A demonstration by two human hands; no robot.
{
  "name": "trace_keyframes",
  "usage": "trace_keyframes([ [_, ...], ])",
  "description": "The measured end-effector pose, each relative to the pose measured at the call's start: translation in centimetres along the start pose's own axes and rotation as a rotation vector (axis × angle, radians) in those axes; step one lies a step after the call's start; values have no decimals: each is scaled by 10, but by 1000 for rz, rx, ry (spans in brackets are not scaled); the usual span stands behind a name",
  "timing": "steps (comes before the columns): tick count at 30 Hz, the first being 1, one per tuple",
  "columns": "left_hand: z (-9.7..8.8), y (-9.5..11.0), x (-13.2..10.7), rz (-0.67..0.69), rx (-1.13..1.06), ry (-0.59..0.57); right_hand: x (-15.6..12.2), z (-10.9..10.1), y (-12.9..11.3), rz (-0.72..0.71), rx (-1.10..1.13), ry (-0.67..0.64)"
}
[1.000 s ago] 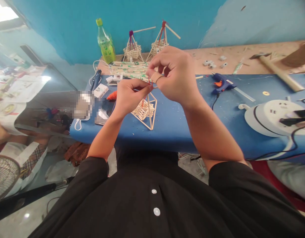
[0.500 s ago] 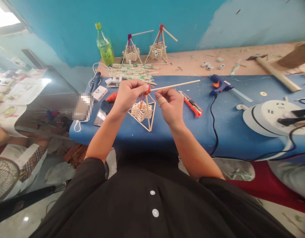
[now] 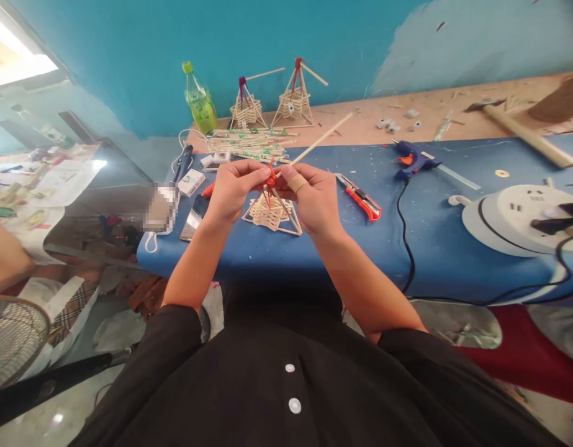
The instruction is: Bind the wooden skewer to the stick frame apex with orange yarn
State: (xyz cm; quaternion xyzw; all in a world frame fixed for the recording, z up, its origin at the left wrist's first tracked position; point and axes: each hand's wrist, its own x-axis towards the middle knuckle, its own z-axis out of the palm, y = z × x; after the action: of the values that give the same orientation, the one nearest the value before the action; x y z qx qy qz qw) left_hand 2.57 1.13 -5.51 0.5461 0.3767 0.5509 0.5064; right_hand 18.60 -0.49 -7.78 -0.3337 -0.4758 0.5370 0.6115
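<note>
A small pyramid frame of wooden sticks point(image 3: 293, 225) rests on the blue table top, with a woven stick basket point(image 3: 269, 214) inside it. Orange-red string point(image 3: 270, 179) is wound about its peak, and loose strands hang down. My left hand point(image 3: 234, 189) pinches the wound peak from the left, fingers closed. From the right, my right hand point(image 3: 316, 195), with a tan band on one finger, is closed at the same peak, thumb against forefinger. A long thin stick point(image 3: 321, 139) juts up and right from between the hands. Fingers hide part of the peak.
Two similar stick models, one with purple string point(image 3: 243, 82) and one with red point(image 3: 298, 63), stand behind near a green bottle point(image 3: 200, 102). A utility knife point(image 3: 360, 198), glue gun point(image 3: 411, 160), hammer point(image 3: 523, 133) and white power strip point(image 3: 500, 217) lie rightward.
My right hand has moved left to the wound peak. The long stick now tilts upward more steeply, and the pyramid has turned on the table.
</note>
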Motion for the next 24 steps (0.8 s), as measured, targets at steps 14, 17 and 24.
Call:
trace_keyframes([
  [14, 12, -7, -2, -34, -168, 4, 27, -8, -11, 70, 15, -188],
  [17, 13, -11, 2, -62, -153, 31, 33, -14, -6, 86, -40, -169],
  [24, 15, -10, 10, -35, -58, 59, 35, -26, -17, -302, -405, 6],
])
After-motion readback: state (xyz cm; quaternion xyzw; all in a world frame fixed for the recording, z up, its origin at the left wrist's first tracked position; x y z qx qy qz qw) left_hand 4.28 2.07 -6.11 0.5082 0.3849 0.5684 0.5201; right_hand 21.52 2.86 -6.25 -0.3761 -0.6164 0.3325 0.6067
